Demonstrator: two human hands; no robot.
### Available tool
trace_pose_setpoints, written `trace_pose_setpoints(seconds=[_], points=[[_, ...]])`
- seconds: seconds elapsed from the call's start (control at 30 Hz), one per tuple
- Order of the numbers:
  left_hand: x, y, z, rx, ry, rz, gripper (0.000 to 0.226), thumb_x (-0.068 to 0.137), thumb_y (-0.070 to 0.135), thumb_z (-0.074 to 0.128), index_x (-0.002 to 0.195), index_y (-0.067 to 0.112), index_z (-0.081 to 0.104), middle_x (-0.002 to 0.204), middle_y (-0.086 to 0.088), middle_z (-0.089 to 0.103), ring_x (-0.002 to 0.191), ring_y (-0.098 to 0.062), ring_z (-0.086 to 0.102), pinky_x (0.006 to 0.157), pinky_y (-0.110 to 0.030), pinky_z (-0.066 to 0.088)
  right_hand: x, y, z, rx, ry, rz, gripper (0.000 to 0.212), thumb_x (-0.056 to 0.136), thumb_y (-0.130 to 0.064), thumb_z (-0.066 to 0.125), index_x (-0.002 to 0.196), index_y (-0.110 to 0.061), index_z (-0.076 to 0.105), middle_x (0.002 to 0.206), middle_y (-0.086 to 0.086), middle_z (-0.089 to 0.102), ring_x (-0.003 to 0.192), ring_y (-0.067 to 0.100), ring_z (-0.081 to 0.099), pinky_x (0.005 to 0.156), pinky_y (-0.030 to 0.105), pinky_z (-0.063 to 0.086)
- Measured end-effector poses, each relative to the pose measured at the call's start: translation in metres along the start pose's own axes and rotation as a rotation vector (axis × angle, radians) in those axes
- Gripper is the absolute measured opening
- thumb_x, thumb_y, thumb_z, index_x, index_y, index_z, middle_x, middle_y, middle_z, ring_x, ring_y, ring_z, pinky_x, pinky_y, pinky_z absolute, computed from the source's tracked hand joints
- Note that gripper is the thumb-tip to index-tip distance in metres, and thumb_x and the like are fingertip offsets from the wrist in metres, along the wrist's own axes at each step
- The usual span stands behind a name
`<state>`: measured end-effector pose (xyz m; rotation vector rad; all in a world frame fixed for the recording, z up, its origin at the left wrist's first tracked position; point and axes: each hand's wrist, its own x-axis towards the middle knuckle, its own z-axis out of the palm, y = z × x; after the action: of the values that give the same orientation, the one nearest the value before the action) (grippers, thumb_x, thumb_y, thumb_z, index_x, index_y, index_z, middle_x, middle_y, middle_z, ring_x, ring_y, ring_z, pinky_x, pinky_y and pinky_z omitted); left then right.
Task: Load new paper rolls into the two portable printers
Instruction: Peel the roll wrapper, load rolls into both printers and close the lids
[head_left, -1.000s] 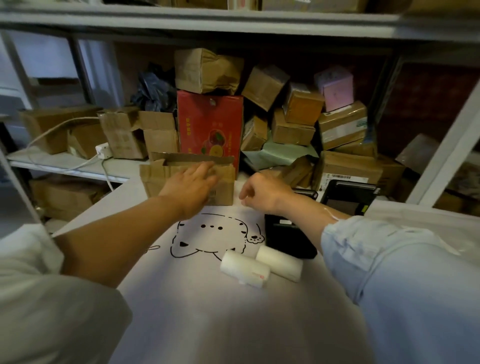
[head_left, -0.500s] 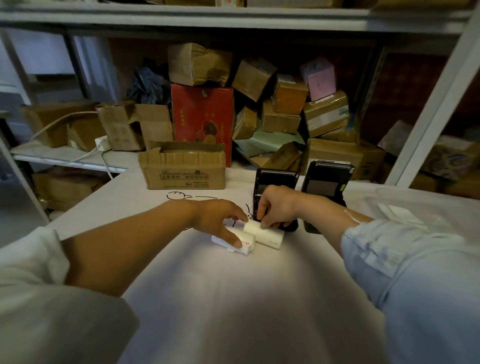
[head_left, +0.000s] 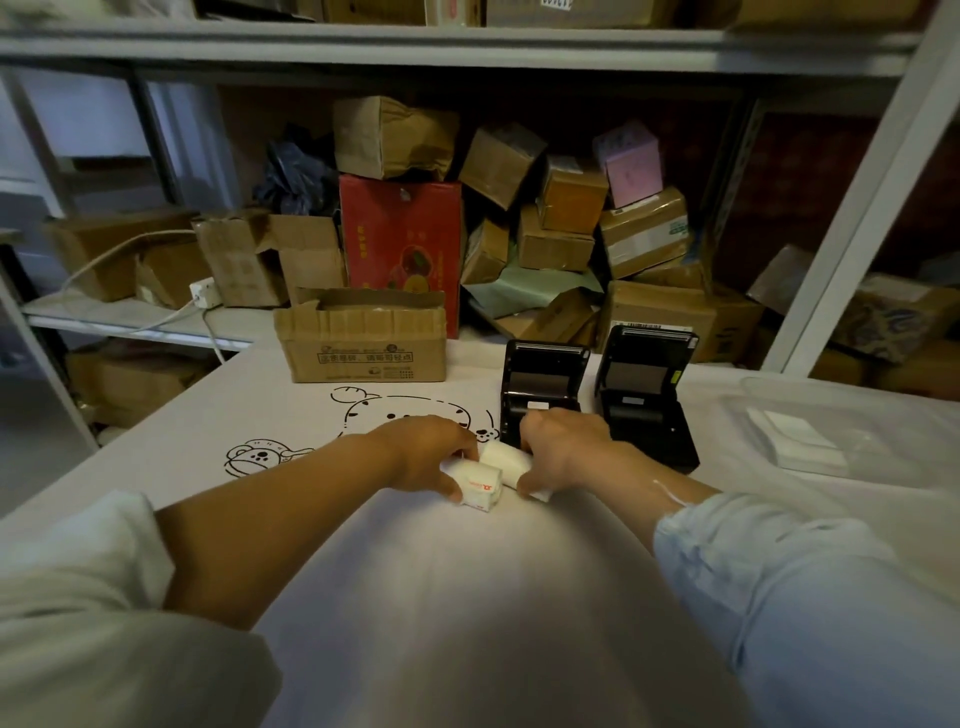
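Note:
Two white paper rolls lie side by side on the white table cloth (head_left: 467, 597). My left hand (head_left: 423, 454) grips the left roll (head_left: 480, 486), which has a red mark on its wrapper. My right hand (head_left: 563, 449) grips the right roll (head_left: 501, 460). Just behind my hands stand two black portable printers with their lids raised: the left printer (head_left: 543, 387) right beyond my right hand, the right printer (head_left: 644, 384) beside it.
An open cardboard box (head_left: 361, 343) stands on the table behind my left hand. A clear plastic bag with white pads (head_left: 800, 441) lies at the right. Stacked cartons fill the shelf (head_left: 550, 234) behind; a white shelf post (head_left: 852, 218) rises at right.
Both hands came back from the cardboard box to the two rolls and now hold them. The printers' raised lids have come into full view.

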<state>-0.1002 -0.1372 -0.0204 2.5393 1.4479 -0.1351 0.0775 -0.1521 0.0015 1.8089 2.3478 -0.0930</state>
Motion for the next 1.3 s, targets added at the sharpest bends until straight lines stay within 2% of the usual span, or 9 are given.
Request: trace_pose_setpoints(seconds=[0.23, 0.43, 0.6, 0.77, 0.9, 1.0, 1.07, 1.17, 1.3], points=[[0.01, -0.005, 0.0, 0.06, 0.058, -0.103, 0.045, 0.083, 0.028, 0.069, 0.124, 0.018, 0.052, 0.123, -0.003, 0.057, 0.111, -0.021, 0.053, 0.091, -0.032, 0.043, 0.007, 0.027, -0.017, 0.331, 0.026, 0.098, 0.05, 0.074, -0.041, 0.071, 0.114, -0.014, 0.06, 0.111, 0.004, 0.062, 0.097, 0.022, 0.06, 0.083, 0.038, 0.055], [0.011, -0.013, 0.005, -0.038, 0.048, -0.149, 0.048, 0.083, 0.032, 0.068, 0.126, 0.019, 0.051, 0.126, -0.003, 0.056, 0.112, -0.02, 0.052, 0.094, -0.031, 0.043, -0.001, 0.038, -0.012, 0.829, 0.009, 0.15, 0.035, 0.083, -0.025, 0.069, 0.11, -0.004, 0.063, 0.113, 0.011, 0.06, 0.096, 0.022, 0.061, 0.073, 0.03, 0.055], [0.008, -0.007, -0.002, -0.057, -0.023, -0.105, 0.049, 0.081, 0.034, 0.07, 0.124, 0.018, 0.052, 0.124, -0.002, 0.056, 0.11, -0.019, 0.053, 0.094, -0.031, 0.045, -0.004, 0.038, 0.003, 0.62, -0.087, 0.093, 0.033, 0.078, -0.027, 0.073, 0.108, -0.013, 0.065, 0.108, 0.005, 0.062, 0.1, 0.019, 0.061, 0.09, 0.034, 0.054], [0.006, 0.003, -0.009, -0.121, -0.031, -0.079, 0.051, 0.083, 0.035, 0.068, 0.126, 0.015, 0.051, 0.126, -0.004, 0.055, 0.112, -0.02, 0.052, 0.094, -0.028, 0.044, -0.006, 0.039, 0.014, 0.403, -0.09, 0.094, 0.03, 0.076, -0.031, 0.074, 0.101, -0.024, 0.059, 0.108, 0.0, 0.062, 0.098, 0.018, 0.059, 0.089, 0.036, 0.054], [0.003, 0.006, -0.019, -0.432, 0.01, -0.129, 0.048, 0.083, 0.031, 0.069, 0.124, 0.011, 0.054, 0.12, -0.006, 0.056, 0.105, -0.02, 0.055, 0.082, -0.027, 0.051, -0.009, 0.039, 0.007, 0.305, -0.017, 0.11, 0.043, 0.075, -0.04, 0.075, 0.111, -0.026, 0.057, 0.109, -0.002, 0.061, 0.099, 0.017, 0.059, 0.088, 0.036, 0.052], [0.001, 0.013, -0.03, -0.705, 0.031, -0.158, 0.043, 0.088, 0.031, 0.063, 0.125, 0.01, 0.056, 0.115, -0.007, 0.059, 0.096, -0.017, 0.06, 0.073, -0.022, 0.054, -0.007, 0.035, -0.006, 0.618, 0.095, 0.082, 0.06, 0.073, -0.038, 0.079, 0.125, -0.023, 0.054, 0.107, -0.002, 0.062, 0.099, 0.016, 0.06, 0.087, 0.03, 0.05], [0.001, 0.019, -0.037, -0.824, 0.028, -0.158, 0.041, 0.09, 0.03, 0.059, 0.126, 0.01, 0.055, 0.114, -0.006, 0.059, 0.091, -0.014, 0.061, 0.069, -0.018, 0.054, -0.006, 0.032, -0.012, 0.912, 0.041, 0.008, 0.063, 0.076, -0.025, 0.079, 0.131, -0.018, 0.052, 0.106, 0.003, 0.068, 0.099, 0.018, 0.064, 0.084, 0.029, 0.052], [0.008, 0.026, -0.037, -0.952, 0.059, -0.153, 0.04, 0.092, 0.027, 0.057, 0.129, 0.01, 0.053, 0.116, -0.009, 0.06, 0.097, -0.017, 0.061, 0.072, -0.021, 0.055, -0.006, 0.029, -0.012, 1.208, 0.054, -0.01, 0.051, 0.083, -0.01, 0.072, 0.13, -0.016, 0.053, 0.109, 0.007, 0.069, 0.097, 0.017, 0.068, 0.081, 0.031, 0.056], [0.021, 0.034, -0.026, -1.112, 0.254, -0.172, 0.036, 0.089, 0.023, 0.062, 0.123, 0.016, 0.049, 0.104, -0.009, 0.06, 0.085, -0.015, 0.062, 0.067, -0.024, 0.056, 0.002, 0.033, 0.0, 1.48, 0.128, 0.125, 0.045, 0.083, -0.01, 0.072, 0.125, -0.015, 0.056, 0.105, 0.006, 0.07, 0.091, 0.015, 0.07, 0.08, 0.031, 0.058]])
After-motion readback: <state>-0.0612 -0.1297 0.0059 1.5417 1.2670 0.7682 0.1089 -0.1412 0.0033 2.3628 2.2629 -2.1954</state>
